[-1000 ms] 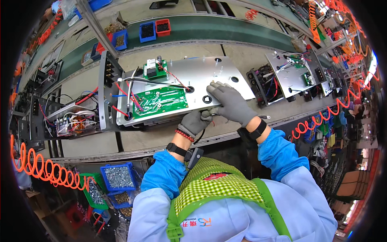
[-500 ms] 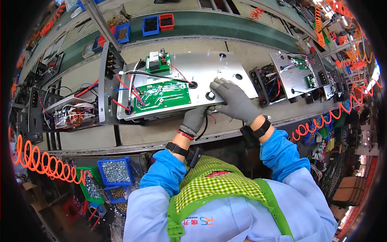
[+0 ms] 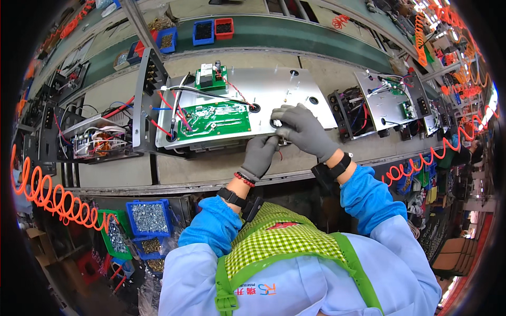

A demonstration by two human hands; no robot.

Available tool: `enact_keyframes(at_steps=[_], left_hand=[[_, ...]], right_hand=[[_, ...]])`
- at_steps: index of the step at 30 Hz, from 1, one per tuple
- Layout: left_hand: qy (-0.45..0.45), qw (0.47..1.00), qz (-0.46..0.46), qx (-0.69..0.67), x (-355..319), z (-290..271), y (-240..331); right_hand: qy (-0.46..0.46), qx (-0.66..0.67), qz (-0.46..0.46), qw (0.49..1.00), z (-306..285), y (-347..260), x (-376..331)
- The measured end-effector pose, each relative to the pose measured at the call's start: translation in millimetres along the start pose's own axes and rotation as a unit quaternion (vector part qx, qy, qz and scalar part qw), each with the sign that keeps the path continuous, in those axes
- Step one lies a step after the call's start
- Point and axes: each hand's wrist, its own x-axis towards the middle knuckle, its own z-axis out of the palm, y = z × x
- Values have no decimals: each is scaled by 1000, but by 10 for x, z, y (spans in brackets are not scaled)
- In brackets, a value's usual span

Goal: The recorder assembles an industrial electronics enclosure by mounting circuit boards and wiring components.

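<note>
A bare metal plate (image 3: 274, 84) tops the unit before me, with a large green circuit board (image 3: 216, 122) and a smaller green board (image 3: 204, 84) mounted on it. My right hand (image 3: 304, 130), in a grey glove, bends its fingers over a black-rimmed hole near the plate's front edge. A white connector (image 3: 277, 123) shows at those fingertips, pinched between them. Just below the edge, my gloved left hand (image 3: 261, 156) has its fingers pressed together. What it grips is hidden; a short red wire end shows beside it.
Similar open units stand at left (image 3: 103, 142) and right (image 3: 385, 100) along the bench. Blue bins of metal fasteners (image 3: 150, 218) sit below its front edge. Coiled orange air hoses (image 3: 58, 203) hang at both sides. Small blue and red bins (image 3: 224, 29) stand behind.
My right fingers have drawn back from lying on the plate and curled at the hole. The left hand has shifted, and the black cable hanging under it no longer shows.
</note>
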Motion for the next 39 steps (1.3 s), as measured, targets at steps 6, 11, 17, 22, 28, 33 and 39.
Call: enact_keyframes(at_steps=[6,11,17,22,28,33,39], left_hand=[[77,978,87,176,101,11,-207],[74,944,50,317,-69,-247,-142],[-90,869,200,444,-212,-119,-170],[-214,736,98,635,23,109,-252],[-234,749,266,560,-171,-299,-172],[-291,733,166,592,-485,-667,-12],[-254,830,-181,464,-215,-374,-466]], right_hand=[[73,49,134,987,69,-112,310],[27,435,255,863,-168,-99,353],[44,436,233,868,-321,-289,152],[72,278,159,944,-384,-275,443],[58,97,26,993,-1716,-194,-39],[131,-48,134,981,-3623,-228,-285],[106,-165,52,979,-3360,-380,-401]])
